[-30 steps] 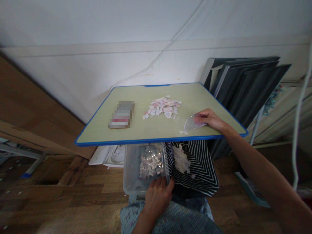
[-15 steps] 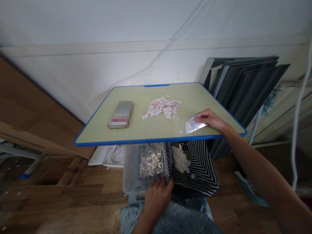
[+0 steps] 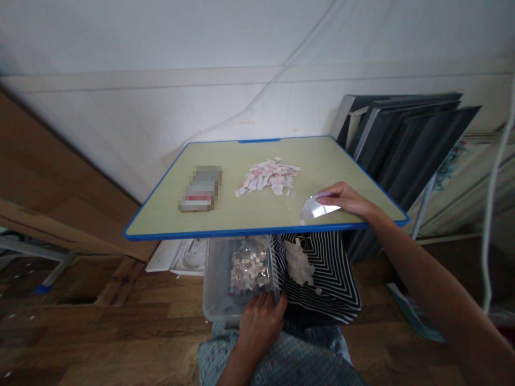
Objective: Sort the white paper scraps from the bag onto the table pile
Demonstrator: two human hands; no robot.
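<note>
My right hand is closed on a clear half-round plastic protractor, held by its right part. The curved left end is low at the front right of the yellow-green tabletop, by its blue edge; I cannot tell whether it touches. Left of it lies a heap of torn white and pinkish paper scraps. Below the table, my left hand has its fingers curled over the near right rim of a clear plastic bin. Inside the bin is a clear bag of paper scraps.
A pixelated box-like object lies on the table's left side. Right of the bin, a black-and-white striped bag holds paper pieces. Dark flat panels lean behind the table's right edge. Brown cardboard stands at the left.
My right hand has moved slightly left with the protractor, which is tilted differently and catches the light. A small scrap near it is no longer visible. The left hand stays put.
</note>
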